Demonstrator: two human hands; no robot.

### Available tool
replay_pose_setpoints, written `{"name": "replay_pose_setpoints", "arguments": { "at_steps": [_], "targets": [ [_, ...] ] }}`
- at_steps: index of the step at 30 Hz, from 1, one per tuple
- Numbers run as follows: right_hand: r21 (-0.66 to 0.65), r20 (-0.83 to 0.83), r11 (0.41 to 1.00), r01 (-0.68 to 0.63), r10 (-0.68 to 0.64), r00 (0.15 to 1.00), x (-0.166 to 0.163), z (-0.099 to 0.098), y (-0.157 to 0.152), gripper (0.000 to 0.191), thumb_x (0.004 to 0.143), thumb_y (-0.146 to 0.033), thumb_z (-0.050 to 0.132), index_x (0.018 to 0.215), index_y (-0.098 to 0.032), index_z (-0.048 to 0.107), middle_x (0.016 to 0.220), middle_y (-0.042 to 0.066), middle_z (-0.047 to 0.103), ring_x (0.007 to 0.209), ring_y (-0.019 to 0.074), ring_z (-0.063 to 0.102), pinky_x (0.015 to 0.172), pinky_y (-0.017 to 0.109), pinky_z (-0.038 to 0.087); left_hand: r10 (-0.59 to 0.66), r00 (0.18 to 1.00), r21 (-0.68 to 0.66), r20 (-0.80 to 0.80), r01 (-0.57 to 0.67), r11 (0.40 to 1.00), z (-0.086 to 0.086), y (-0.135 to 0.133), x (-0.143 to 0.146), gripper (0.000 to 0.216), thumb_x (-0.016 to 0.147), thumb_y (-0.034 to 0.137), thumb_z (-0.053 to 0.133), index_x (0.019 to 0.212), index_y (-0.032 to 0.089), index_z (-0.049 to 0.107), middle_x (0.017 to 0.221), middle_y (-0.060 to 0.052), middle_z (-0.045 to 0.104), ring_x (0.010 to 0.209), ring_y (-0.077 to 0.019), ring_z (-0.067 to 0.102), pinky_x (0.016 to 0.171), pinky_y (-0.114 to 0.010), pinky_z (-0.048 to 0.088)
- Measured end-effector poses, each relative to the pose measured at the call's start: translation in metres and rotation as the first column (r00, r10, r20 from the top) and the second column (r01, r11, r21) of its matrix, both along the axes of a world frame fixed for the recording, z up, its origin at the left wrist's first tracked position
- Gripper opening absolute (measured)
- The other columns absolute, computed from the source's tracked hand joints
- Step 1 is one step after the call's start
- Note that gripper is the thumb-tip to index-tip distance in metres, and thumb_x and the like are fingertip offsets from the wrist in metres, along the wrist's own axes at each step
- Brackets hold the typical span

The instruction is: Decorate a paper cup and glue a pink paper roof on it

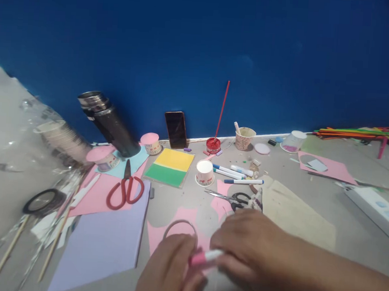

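A marker with a white barrel and a pink end lies between my two hands. My left hand is closed at its pink end, slightly blurred. My right hand grips the white barrel from the right. Just behind my left fingers a thin grey ring shows in part, its near side hidden by the hand. Pink paper with curved cut edges lies under both hands. Beyond my right hand are black-handled scissors and a small white paper cup.
Red-handled scissors rest on pink paper at left, beside a lilac sheet. A tall dark flask, a phone and a red paint pot stand along the blue wall. A power strip lies at right.
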State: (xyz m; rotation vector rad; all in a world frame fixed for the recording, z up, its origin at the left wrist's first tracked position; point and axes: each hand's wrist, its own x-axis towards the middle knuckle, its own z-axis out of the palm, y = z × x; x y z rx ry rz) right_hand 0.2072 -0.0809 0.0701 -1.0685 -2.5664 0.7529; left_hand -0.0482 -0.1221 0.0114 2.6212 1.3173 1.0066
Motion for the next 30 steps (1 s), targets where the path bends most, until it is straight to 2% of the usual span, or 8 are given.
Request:
{"name": "replay_pose_setpoints", "arguments": {
  "at_steps": [3,6,10,14,18,20,24,30],
  "targets": [
    [-0.029,-0.116,0.999,0.031,-0.034,0.993,-0.004,-0.015,-0.021,0.014,0.098,-0.03,0.061,0.093,-0.025,0.073,0.086,0.001,0.079,0.078,0.0181,0.068,0.076,0.031,0.04,-0.127,0.988,-0.006,-0.087,0.127,0.992,0.007,0.003,0.013,0.024,0.11,0.034,0.045,0.112,0.023,0.065,0.081,-0.002,0.072,0.069,-0.0164,0.07,0.06,-0.026,0.056],
    [-0.234,-0.248,0.963,0.135,-0.194,0.949,0.007,-0.006,-0.021,0.012,0.09,-0.028,0.07,0.097,-0.028,0.08,0.086,0.0,0.08,0.078,0.0168,0.068,0.074,0.027,0.043,-0.089,0.996,0.077,-0.012,0.09,0.993,0.005,0.002,0.018,0.028,0.112,0.032,0.037,0.106,0.022,0.062,0.069,0.002,0.068,0.055,-0.0161,0.064,0.051,-0.027,0.048],
    [-0.569,-0.372,0.815,0.112,-0.376,0.849,0.012,0.005,-0.019,0.018,0.078,-0.031,0.079,0.093,-0.024,0.083,0.074,0.0,0.073,0.064,0.0138,0.059,0.058,0.023,0.043,-0.161,0.983,-0.17,0.089,0.174,0.97,0.003,-0.003,0.021,0.035,0.113,0.037,0.034,0.096,0.024,0.062,0.071,0.002,0.07,0.058,-0.014,0.065,0.053,-0.023,0.048],
    [-0.589,-0.511,0.805,0.073,-0.441,0.738,0.005,-0.01,-0.024,0.014,0.084,-0.033,0.075,0.088,-0.022,0.082,0.074,0.003,0.072,0.066,0.0154,0.061,0.063,0.027,0.05,-0.149,0.982,-0.303,0.114,0.178,0.936,0.007,-0.004,0.02,0.037,0.112,0.034,0.034,0.092,0.023,0.063,0.071,0.001,0.071,0.06,-0.0138,0.067,0.056,-0.022,0.049],
    [-0.771,-0.562,0.618,0.15,-0.772,0.297,0.014,-0.021,-0.016,0.022,0.084,-0.045,0.077,0.078,-0.024,0.075,0.058,-0.002,0.056,0.051,0.0171,0.056,0.048,0.03,0.049,0.105,0.992,-0.359,0.067,-0.074,0.93,0.027,0.004,-0.001,0.042,0.11,0.032,0.039,0.073,0.024,0.056,0.057,0.005,0.059,0.047,-0.0126,0.056,0.048,-0.023,0.04],
    [-0.775,-0.581,0.601,0.194,-0.799,0.155,0.02,-0.023,-0.004,0.027,0.08,-0.047,0.082,0.074,-0.023,0.072,0.054,-0.003,0.051,0.047,0.0145,0.048,0.044,0.028,0.044,0.196,0.981,-0.361,0.01,-0.179,0.915,0.04,0.013,-0.01,0.039,0.109,0.034,0.042,0.075,0.024,0.058,0.06,0.005,0.06,0.051,-0.0126,0.057,0.052,-0.023,0.04],
    [-0.785,-0.564,0.583,0.21,-0.812,0.146,0.016,-0.035,0.017,0.029,0.08,-0.044,0.085,0.078,-0.02,0.07,0.055,-0.004,0.051,0.052,0.0102,0.042,0.047,0.022,0.034,0.226,0.949,-0.316,-0.222,-0.289,0.904,0.05,0.05,-0.009,0.031,0.108,0.032,0.045,0.085,0.022,0.063,0.075,0.001,0.069,0.066,-0.0159,0.062,0.061,-0.026,0.039],
    [-0.813,-0.531,0.551,0.19,-0.834,0.149,0.009,-0.047,0.021,0.035,0.074,-0.045,0.089,0.079,-0.02,0.064,0.058,-0.004,0.053,0.05,0.0087,0.038,0.048,0.023,0.03,0.23,0.916,-0.206,-0.328,-0.307,0.929,0.029,0.109,-0.001,0.02,0.104,0.027,0.053,0.107,0.019,0.07,0.099,-0.008,0.075,0.092,-0.0246,0.068,0.069,-0.031,0.046]
  ]
}}
